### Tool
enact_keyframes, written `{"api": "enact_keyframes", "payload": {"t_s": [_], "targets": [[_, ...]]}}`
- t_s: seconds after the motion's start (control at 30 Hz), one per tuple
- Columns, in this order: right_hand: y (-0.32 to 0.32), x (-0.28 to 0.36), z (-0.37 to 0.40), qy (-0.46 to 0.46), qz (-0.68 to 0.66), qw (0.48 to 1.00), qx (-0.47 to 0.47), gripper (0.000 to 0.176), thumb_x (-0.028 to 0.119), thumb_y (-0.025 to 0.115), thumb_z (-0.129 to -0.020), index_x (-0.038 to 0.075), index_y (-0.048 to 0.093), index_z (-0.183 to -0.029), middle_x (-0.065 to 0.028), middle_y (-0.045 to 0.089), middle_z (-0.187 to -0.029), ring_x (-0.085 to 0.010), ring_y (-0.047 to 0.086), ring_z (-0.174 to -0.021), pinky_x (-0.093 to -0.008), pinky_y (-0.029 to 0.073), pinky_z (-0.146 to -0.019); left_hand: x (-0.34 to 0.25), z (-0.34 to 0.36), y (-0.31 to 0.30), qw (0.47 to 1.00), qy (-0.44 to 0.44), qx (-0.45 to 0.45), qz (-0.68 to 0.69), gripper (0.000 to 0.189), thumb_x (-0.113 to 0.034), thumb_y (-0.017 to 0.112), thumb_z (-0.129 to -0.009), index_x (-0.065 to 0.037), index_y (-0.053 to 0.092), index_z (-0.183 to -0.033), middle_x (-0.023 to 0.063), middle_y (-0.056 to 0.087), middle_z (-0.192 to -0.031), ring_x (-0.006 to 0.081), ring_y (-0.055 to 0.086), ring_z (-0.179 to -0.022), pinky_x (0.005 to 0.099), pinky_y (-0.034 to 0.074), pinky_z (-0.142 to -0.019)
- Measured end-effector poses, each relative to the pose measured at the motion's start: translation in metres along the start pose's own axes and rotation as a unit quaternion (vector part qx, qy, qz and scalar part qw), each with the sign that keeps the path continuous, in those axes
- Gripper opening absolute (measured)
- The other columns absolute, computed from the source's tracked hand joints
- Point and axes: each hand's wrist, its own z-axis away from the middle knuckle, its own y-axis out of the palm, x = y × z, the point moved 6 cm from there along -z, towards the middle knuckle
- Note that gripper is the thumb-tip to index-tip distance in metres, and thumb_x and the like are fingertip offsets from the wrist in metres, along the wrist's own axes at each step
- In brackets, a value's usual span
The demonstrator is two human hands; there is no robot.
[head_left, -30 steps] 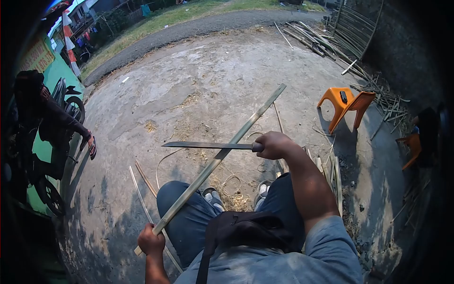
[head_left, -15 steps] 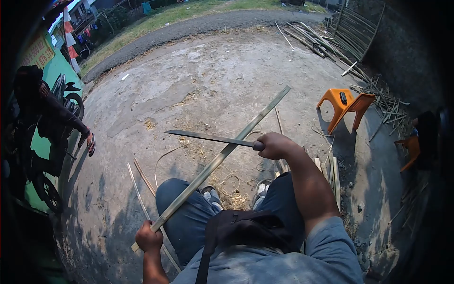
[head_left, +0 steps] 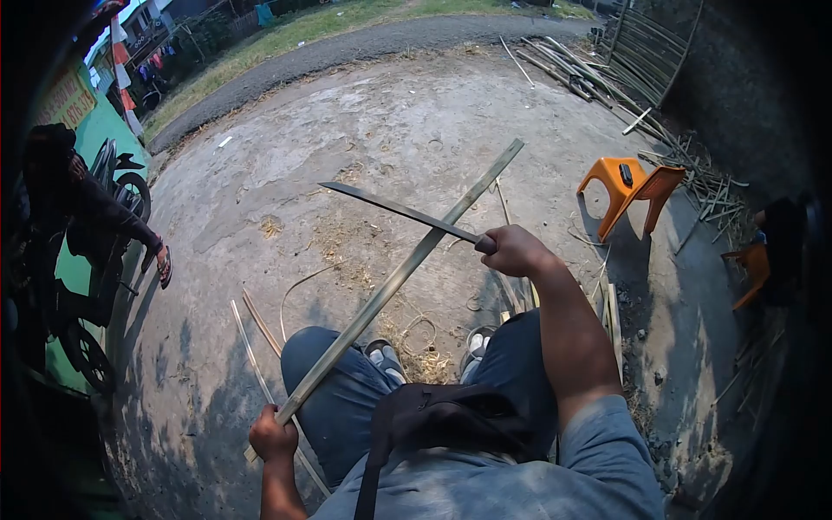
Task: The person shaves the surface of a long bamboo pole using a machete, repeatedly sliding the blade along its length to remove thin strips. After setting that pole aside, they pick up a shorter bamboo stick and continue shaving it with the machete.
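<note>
My left hand (head_left: pixel 274 432) is closed round the lower end of a long bamboo strip (head_left: pixel 381 296), which slants up across my left knee toward the upper right. In my right hand (head_left: pixel 516 250) is the dark handle of a machete (head_left: pixel 390 205). Its long blade points to the upper left and crosses the strip above its middle, seemingly touching it. A black bag (head_left: pixel 451 420) rests on my lap, and both my shoes show below on the ground.
Thin strips (head_left: pixel 251 347) lie left of my knee, and cut pieces (head_left: pixel 614 325) to my right. An orange chair (head_left: pixel 628 191) holds a small black object. Bamboo poles (head_left: pixel 576 74) are piled at the back right. At left a person (head_left: pixel 87 191) sits by a motorbike (head_left: pixel 132 186).
The machete has tilted, its tip rising and its handle end staying near the strip. My right hand has shifted slightly right, and the strip's far end has moved a little up and left.
</note>
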Motion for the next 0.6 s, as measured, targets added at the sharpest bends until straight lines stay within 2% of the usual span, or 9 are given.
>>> {"api": "enact_keyframes", "payload": {"t_s": [0.07,0.17,0.2,0.3,0.33,0.43,0.53,0.6], "targets": [[0.013,0.021,0.004,-0.039,0.031,0.998,0.046,0.027,0.017,0.067,-0.081,0.012,0.075,-0.107,-0.0159,0.074,-0.098,-0.0345,0.071,-0.096,-0.0450,0.055,-0.085,-0.001,0.000,0.000,1.000,-0.002,0.010,0.001,0.017,-0.017,0.069,-0.078,-0.009,0.070,-0.093,0.0183,0.071,-0.081,0.0436,0.068,-0.075,0.0544,0.052,-0.070],[0.027,0.051,0.010,-0.112,0.103,0.986,0.061,0.024,0.019,0.068,-0.081,0.013,0.076,-0.103,-0.0142,0.074,-0.095,-0.0350,0.071,-0.094,-0.0467,0.055,-0.083,0.002,0.001,0.005,1.000,0.000,0.008,-0.002,0.016,-0.017,0.069,-0.079,-0.008,0.070,-0.093,0.0185,0.071,-0.082,0.0438,0.068,-0.076,0.0547,0.052,-0.071],[0.027,0.053,0.009,-0.121,0.105,0.986,0.041,0.023,0.026,0.076,-0.080,0.012,0.075,-0.098,-0.0135,0.073,-0.090,-0.0359,0.069,-0.087,-0.0464,0.054,-0.077,0.003,0.001,0.006,1.000,0.000,0.005,-0.004,0.016,-0.018,0.068,-0.080,-0.008,0.070,-0.092,0.0186,0.071,-0.082,0.0438,0.068,-0.076,0.0548,0.052,-0.071],[0.015,0.046,0.003,-0.095,0.066,0.992,0.055,0.026,0.024,0.072,-0.082,0.015,0.076,-0.106,-0.0139,0.075,-0.098,-0.0344,0.071,-0.095,-0.0456,0.056,-0.083,0.003,0.004,0.010,1.000,-0.011,0.018,-0.004,0.016,-0.018,0.068,-0.081,-0.008,0.070,-0.093,0.0191,0.071,-0.083,0.0441,0.068,-0.078,0.0552,0.052,-0.072],[0.009,0.036,0.000,-0.083,0.039,0.995,0.024,0.027,0.027,0.073,-0.083,0.016,0.076,-0.108,-0.0141,0.075,-0.101,-0.0339,0.071,-0.096,-0.0448,0.056,-0.085,0.002,0.006,0.010,1.000,-0.014,0.013,0.004,0.016,-0.019,0.068,-0.081,-0.008,0.070,-0.093,0.0192,0.071,-0.083,0.0441,0.069,-0.078,0.0553,0.053,-0.072],[-0.015,0.006,-0.001,0.057,-0.002,0.997,-0.057,0.026,0.024,0.067,-0.088,0.017,0.076,-0.111,-0.0134,0.075,-0.104,-0.0338,0.071,-0.101,-0.0443,0.055,-0.088,-0.001,0.007,0.011,1.000,-0.017,0.001,0.024,0.017,-0.019,0.068,-0.081,-0.008,0.070,-0.094,0.0194,0.071,-0.083,0.0444,0.069,-0.079,0.0555,0.053,-0.072],[-0.018,-0.002,0.003,0.127,0.012,0.988,-0.082,0.028,0.019,0.063,-0.088,0.017,0.075,-0.113,-0.0127,0.075,-0.108,-0.0329,0.071,-0.104,-0.0437,0.055,-0.089,0.000,0.006,0.004,1.000,-0.019,0.006,0.007,0.017,-0.019,0.068,-0.081,-0.008,0.070,-0.094,0.0196,0.071,-0.083,0.0444,0.069,-0.079,0.0556,0.053,-0.071],[-0.015,0.003,0.006,0.118,0.045,0.991,-0.035,0.030,0.017,0.062,-0.087,0.017,0.075,-0.114,-0.0122,0.075,-0.111,-0.0319,0.070,-0.106,-0.0435,0.055,-0.091,0.000,0.004,-0.001,1.000,-0.015,0.010,-0.013,0.017,-0.019,0.068,-0.081,-0.008,0.070,-0.093,0.0195,0.071,-0.082,0.0444,0.069,-0.078,0.0557,0.053,-0.071]]}}
